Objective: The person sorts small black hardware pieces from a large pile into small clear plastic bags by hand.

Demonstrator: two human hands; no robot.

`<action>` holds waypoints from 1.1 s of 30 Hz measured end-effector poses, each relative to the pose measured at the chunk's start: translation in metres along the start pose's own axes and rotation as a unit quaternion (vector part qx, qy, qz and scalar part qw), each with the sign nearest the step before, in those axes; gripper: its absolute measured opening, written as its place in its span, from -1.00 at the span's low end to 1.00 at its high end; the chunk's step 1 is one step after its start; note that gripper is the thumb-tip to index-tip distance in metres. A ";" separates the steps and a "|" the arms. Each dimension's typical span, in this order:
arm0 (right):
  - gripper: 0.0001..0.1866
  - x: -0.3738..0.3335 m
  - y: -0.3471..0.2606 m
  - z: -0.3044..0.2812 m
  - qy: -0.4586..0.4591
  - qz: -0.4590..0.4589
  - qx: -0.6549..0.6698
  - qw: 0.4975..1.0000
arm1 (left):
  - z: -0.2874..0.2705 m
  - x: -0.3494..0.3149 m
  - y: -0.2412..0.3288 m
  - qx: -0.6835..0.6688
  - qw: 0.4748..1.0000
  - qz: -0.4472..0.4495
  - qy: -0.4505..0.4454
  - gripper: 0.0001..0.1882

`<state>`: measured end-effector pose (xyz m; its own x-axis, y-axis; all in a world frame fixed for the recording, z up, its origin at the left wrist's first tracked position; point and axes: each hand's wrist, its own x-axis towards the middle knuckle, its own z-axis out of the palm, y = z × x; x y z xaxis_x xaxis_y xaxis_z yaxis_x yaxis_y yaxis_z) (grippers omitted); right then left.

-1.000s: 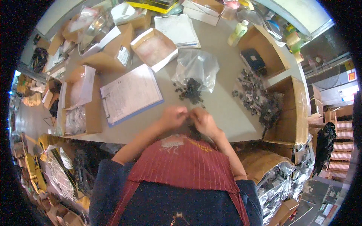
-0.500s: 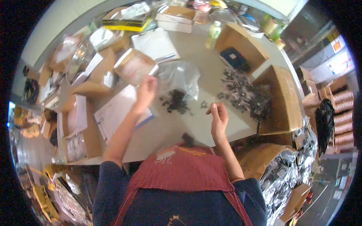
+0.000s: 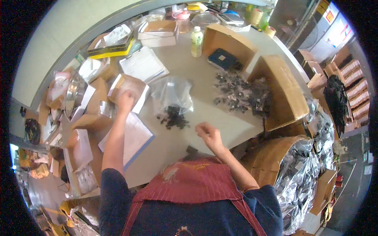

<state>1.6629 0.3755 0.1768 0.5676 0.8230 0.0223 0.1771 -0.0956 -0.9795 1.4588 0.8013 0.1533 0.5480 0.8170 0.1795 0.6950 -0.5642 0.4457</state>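
My left hand (image 3: 126,100) is over the near side of a small open carton (image 3: 138,87) with white flaps, its fingers drawn together. Whatever they pinch, if anything, is hidden. Above the grey table in front of me, my right hand (image 3: 210,135) has its fingers curled in, and I cannot make out anything in them. Between the hands lies a pile of small black parts (image 3: 173,118), at the mouth of a clear plastic bag (image 3: 171,92). A bigger heap of black parts (image 3: 240,92) spreads at the right.
Tall cardboard boxes (image 3: 281,92) stand along the right. A bottle (image 3: 196,42) stands at the back, left of a carton holding a dark blue block (image 3: 223,59). Papers on a blue-edged board (image 3: 136,137) lie under my left forearm. Silvery bags (image 3: 297,185) fill a box below right.
My left hand has moved left and down to the small carton. My right hand has shifted left and slightly down, its fingers now curled leftward. The whole view has turned somewhat.
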 end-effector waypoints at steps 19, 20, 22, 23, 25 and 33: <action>-0.78 0.057 -0.054 0.061 -0.163 -0.044 0.058 0.984 | -0.074 -0.119 0.135 -0.595 0.795 -0.117 0.011 -0.76; -0.78 0.064 -0.060 0.073 -0.171 -0.038 0.109 0.979 | -0.071 -0.125 0.140 -0.605 0.785 -0.134 -0.008 -0.78; -0.78 0.075 -0.077 0.082 -0.179 -0.034 0.156 0.971 | -0.058 -0.134 0.145 -0.614 0.779 -0.128 -0.006 -0.82; -0.78 0.078 -0.086 0.084 -0.203 0.011 0.170 0.964 | -0.052 -0.138 0.143 -0.621 0.775 -0.122 -0.006 -0.84; -0.79 0.089 -0.083 0.092 -0.230 0.052 0.181 0.955 | -0.045 -0.138 0.134 -0.597 0.795 -0.107 -0.007 -0.83; -0.79 0.106 -0.030 0.090 -0.146 0.041 0.208 0.966 | -0.033 -0.085 0.086 -0.593 0.773 -0.220 0.046 -0.74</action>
<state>1.6451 0.5160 0.1902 0.3049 0.9507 -0.0568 -0.2327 0.0166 -0.9724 1.4571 0.6874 0.2059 0.3064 0.9347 -0.1799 -0.1419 0.2317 0.9624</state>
